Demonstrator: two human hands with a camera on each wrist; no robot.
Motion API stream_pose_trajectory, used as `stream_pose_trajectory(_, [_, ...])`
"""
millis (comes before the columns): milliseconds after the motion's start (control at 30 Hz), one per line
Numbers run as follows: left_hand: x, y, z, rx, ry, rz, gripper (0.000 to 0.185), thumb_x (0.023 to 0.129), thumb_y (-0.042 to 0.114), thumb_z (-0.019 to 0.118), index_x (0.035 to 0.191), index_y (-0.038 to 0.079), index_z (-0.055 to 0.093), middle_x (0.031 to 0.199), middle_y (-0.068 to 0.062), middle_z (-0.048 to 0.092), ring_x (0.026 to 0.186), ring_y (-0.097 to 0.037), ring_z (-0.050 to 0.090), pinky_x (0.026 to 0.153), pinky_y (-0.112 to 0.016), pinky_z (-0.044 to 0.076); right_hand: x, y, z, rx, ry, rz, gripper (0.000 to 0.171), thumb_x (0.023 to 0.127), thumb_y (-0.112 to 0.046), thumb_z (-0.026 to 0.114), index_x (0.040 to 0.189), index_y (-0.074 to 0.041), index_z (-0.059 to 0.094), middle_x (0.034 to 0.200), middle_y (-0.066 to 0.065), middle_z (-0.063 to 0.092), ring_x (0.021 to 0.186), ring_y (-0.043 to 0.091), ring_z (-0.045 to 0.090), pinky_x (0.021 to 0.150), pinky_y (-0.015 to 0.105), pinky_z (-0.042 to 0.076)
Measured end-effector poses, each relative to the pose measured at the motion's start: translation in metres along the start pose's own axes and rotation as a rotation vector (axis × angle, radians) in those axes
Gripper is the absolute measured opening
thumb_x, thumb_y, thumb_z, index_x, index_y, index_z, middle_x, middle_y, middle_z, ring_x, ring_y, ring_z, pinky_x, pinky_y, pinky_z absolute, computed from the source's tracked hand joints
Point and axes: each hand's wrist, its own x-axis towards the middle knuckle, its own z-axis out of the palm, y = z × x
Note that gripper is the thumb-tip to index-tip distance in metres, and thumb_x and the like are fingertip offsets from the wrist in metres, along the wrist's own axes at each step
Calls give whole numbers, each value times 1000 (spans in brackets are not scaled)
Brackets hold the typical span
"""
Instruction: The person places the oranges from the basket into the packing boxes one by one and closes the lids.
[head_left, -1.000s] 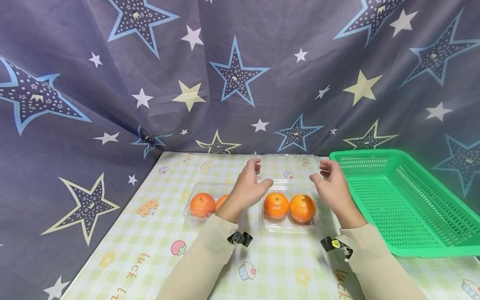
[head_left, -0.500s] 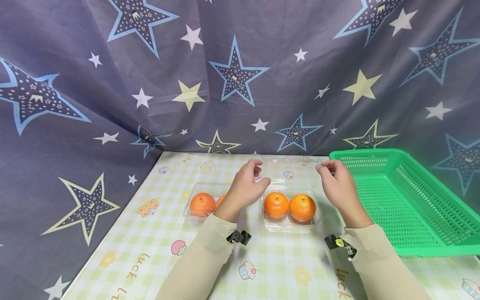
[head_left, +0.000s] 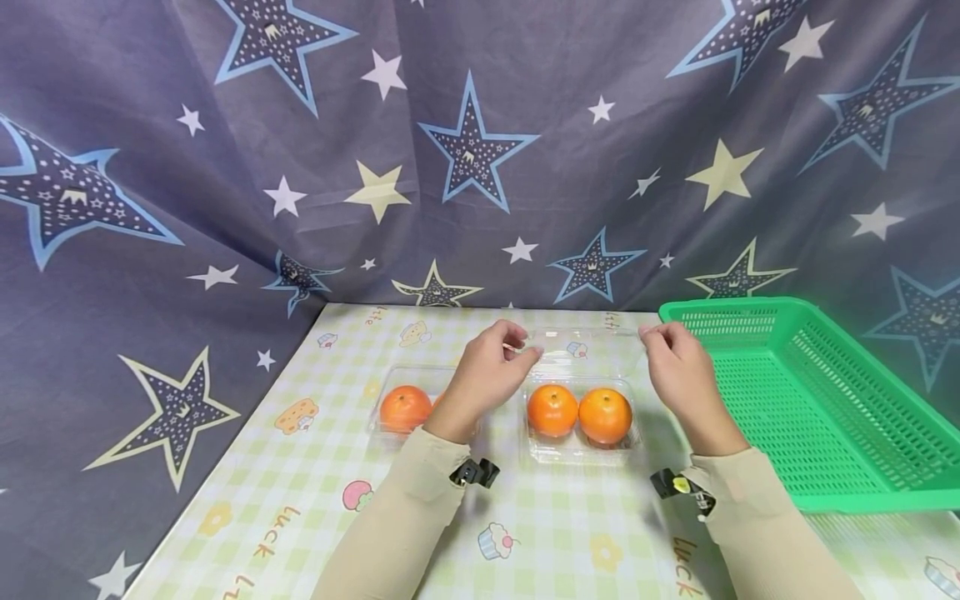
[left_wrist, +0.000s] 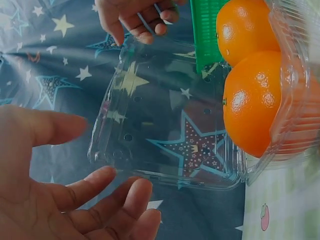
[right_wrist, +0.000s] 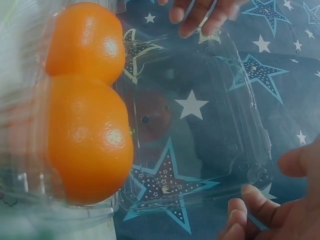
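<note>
Two oranges sit side by side in the base of a clear plastic clamshell box. Its hinged lid stands raised and tilted behind them. At the lid's right corner my right hand pinches the edge between thumb and fingers. My left hand is at the opposite corner; in the left wrist view its fingertips touch the lid there, with the thumb apart from the fingers. Left of this box is another clear box with an orange in it; my left forearm hides part of it.
A green plastic basket stands at the right, close to my right hand. The table has a checked cloth with printed cupcakes and flowers. Behind its far edge hangs a grey star-patterned curtain.
The lid's free edge has swung up from the back toward me. My right hand has come in and taken its right corner, and the left hand's fingers have drawn closer to the left corner.
</note>
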Motion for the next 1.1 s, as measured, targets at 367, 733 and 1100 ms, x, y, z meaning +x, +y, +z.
stream_pose_trajectory(367, [1, -1, -4, 53, 15, -8, 38, 104, 55, 49, 102, 23, 68, 95, 3, 68, 89, -21, 61, 83, -40, 49, 0, 1, -2, 11, 12, 6, 53, 107, -52, 39, 110, -5, 63, 107, 17, 60, 99, 33, 55, 82, 41, 40])
stream_pose_trajectory(733, [-3, 0, -4, 88, -13, -42, 35, 104, 55, 50, 97, 24, 65, 90, 3, 66, 85, -21, 60, 80, -39, 47, -4, 1, -4, 9, -14, 26, 46, 107, -46, 42, 107, -5, 62, 107, 16, 59, 96, 30, 53, 80, 39, 40])
stream_pose_trajectory(1100, [-11, -7, 6, 121, -34, -25, 31, 102, 50, 55, 91, 21, 60, 89, 4, 64, 84, -17, 61, 75, -35, 47, -16, 4, -2, 82, -26, 74, 30, 105, -33, 49, 103, -5, 58, 99, 13, 54, 86, 27, 48, 72, 36, 41])
